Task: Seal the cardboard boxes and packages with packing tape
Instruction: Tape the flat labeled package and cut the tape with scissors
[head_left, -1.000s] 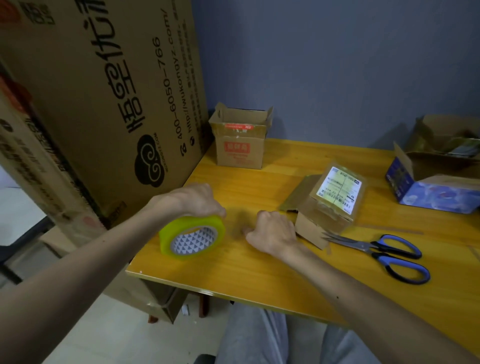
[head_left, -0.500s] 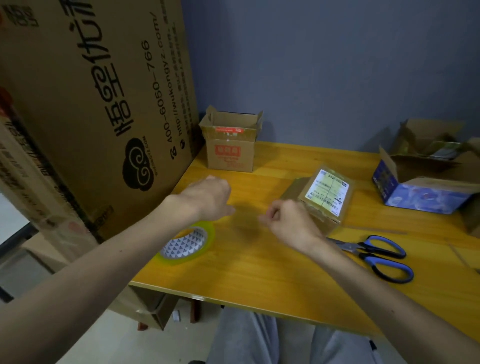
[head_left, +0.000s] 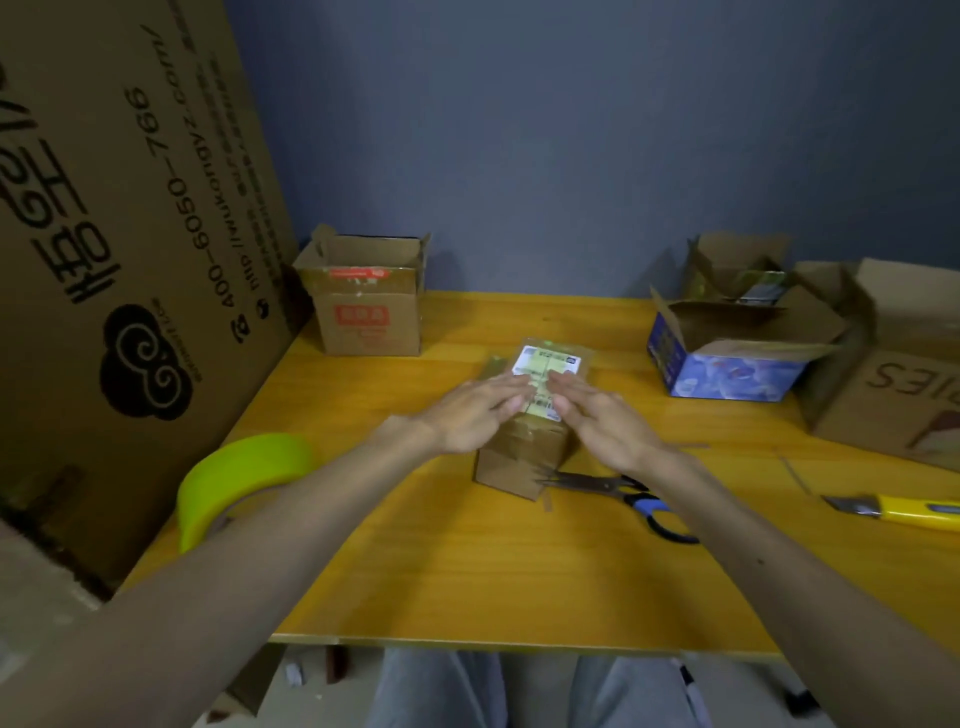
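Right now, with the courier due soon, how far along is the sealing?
Done: no box plainly sealed. In hand: left hand and right hand press flat on the small box; the tape lies aside, unheld. Left: taping it, then the open brown box and blue box.

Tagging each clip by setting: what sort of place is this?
Likely a makeshift packing desk in a plain room: a yellow table by a blue wall, open cardboard boxes, a green tape roll and scissors.

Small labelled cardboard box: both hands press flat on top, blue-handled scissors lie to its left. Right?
No: the head view shows the blue-handled scissors right of the small labelled cardboard box; left hand and right hand do press its top.
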